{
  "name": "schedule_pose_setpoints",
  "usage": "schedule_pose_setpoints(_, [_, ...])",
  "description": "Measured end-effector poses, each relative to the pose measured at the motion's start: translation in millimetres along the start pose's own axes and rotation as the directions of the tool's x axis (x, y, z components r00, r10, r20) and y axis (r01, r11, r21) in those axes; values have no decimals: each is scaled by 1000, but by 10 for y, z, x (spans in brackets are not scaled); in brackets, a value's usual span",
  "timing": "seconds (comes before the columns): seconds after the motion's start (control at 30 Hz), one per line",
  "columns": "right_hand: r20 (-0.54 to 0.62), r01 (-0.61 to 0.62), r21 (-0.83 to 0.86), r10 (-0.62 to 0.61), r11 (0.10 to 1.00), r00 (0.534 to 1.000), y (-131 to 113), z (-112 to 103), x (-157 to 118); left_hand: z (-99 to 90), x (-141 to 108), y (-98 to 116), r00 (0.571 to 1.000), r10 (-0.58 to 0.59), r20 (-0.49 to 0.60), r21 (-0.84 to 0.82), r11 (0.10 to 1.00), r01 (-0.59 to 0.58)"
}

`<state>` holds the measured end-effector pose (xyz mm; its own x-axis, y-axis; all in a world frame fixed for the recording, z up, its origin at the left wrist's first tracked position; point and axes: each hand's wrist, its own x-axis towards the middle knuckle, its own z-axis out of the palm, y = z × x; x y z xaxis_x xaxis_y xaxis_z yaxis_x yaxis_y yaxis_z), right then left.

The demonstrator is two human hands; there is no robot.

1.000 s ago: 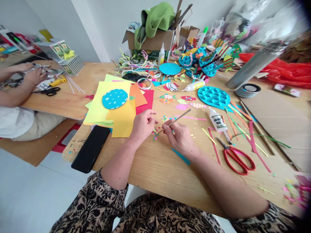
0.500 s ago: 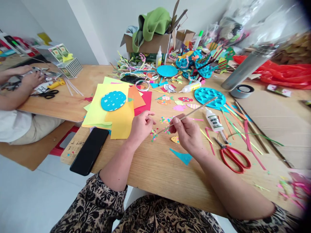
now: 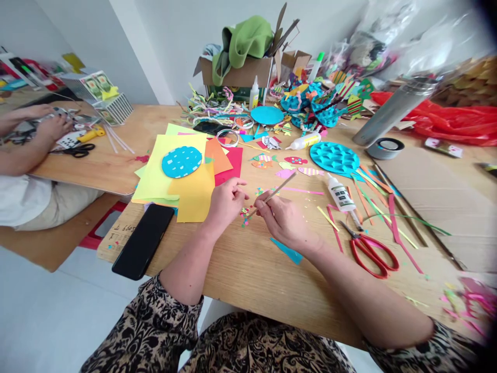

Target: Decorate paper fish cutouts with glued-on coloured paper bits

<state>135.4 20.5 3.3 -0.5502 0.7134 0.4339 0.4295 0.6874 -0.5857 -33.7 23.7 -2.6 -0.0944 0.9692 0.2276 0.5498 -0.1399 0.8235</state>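
Note:
My right hand (image 3: 280, 215) pinches a thin wooden stick (image 3: 276, 191), whose lower tip points down at a small pile of colored paper dots (image 3: 246, 215) on the table. Just left of the dots is my left hand (image 3: 227, 204), its fingers curled with thumb and index close together; whatever they may hold is too small to make out. Beyond my hands lie several paper fish, among them a red one (image 3: 295, 160). A blue paper scrap (image 3: 287, 250) sits below my right hand. Left of my hands, a blue spotted oval (image 3: 181, 161) rests on yellow paper (image 3: 155, 181).
A black phone (image 3: 143, 241) lies at the front left. Red-handled scissors (image 3: 375, 254), a glue bottle (image 3: 341, 194) and paper strips are on the right. Behind stand a cardboard box (image 3: 236, 70) and a steel flask (image 3: 396, 111). Another person's hands (image 3: 52, 124) are at the far left.
My right hand has moved left and slightly down with the stick, closer to my left hand, and now covers the yellow fish. My left hand has hardly moved.

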Motion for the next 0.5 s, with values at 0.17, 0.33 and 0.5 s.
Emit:
schedule_pose_setpoints(0.17, [18,-3,-23,3,1000,1000,38,39,5,4,-11,9,1000,9,-2,-11,1000,-9])
schedule_pose_setpoints(0.33, [5,44,-67,-44,997,999,21,90,2,-1,-8,4,1000,2,1,-12,1000,-2])
schedule_pose_setpoints(0.5, [-33,-11,-13,11,1000,999,39,94,-31,-2,-1,0,1000,1,-9,-5,1000,-1])
